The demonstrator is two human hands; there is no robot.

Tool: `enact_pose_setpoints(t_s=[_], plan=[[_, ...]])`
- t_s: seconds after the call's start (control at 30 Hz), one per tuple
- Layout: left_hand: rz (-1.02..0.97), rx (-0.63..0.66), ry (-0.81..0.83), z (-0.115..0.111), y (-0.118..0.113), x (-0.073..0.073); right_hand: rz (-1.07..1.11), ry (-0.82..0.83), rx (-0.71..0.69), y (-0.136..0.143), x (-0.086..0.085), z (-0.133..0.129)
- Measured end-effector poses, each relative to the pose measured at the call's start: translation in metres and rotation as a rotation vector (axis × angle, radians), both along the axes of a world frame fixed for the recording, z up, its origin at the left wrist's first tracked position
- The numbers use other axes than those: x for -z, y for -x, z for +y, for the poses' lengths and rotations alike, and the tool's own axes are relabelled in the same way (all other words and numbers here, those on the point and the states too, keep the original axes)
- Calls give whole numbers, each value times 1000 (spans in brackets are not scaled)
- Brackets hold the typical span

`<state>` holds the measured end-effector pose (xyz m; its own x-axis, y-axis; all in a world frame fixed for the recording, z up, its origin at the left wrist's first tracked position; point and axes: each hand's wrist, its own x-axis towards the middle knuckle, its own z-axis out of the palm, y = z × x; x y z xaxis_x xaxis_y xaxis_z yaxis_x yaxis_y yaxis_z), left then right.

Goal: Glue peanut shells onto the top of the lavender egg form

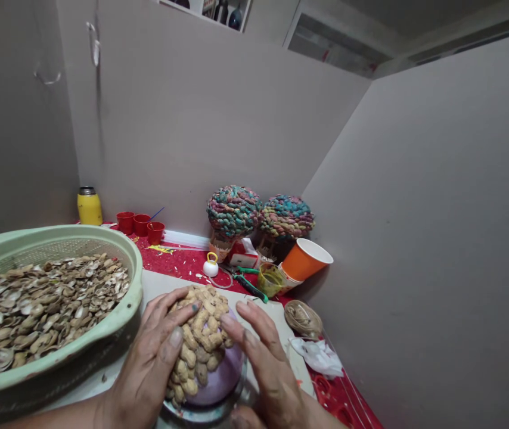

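Note:
A purple ball [223,381], partly covered with peanut shells [198,339], rests on a round pale dish [201,415] at the bottom middle. Stretched fingers of my left hand [149,351] lie against the shells on its left and upper side. My right hand [266,357] curves along the other side with fingers extended, the fingertips at the edge of the shells. Bare purple shows on the lower right of the ball. Whether the right fingertips press on the shells, I cannot tell.
At left stands a green basket [134,280] full of empty shells. Behind are red cups [142,225], a yellow bottle [89,207], two colourful shell-covered balls [234,211], green-handled pliers [252,286] and an orange cup [303,261]. Twine [303,319] lies at right, near grey walls.

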<state>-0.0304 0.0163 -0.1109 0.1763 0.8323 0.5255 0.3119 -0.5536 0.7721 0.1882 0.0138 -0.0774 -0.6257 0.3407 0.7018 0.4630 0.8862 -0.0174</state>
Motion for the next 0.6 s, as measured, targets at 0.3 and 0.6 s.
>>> enact_pose_setpoints(t_s=[0.3, 0.6], plan=[[18, 18, 20, 0, 1, 2, -41, -11, 37, -1, -7, -3], [12, -5, 24, -1, 3, 2, 128, 48, -4, -7, -2, -4]])
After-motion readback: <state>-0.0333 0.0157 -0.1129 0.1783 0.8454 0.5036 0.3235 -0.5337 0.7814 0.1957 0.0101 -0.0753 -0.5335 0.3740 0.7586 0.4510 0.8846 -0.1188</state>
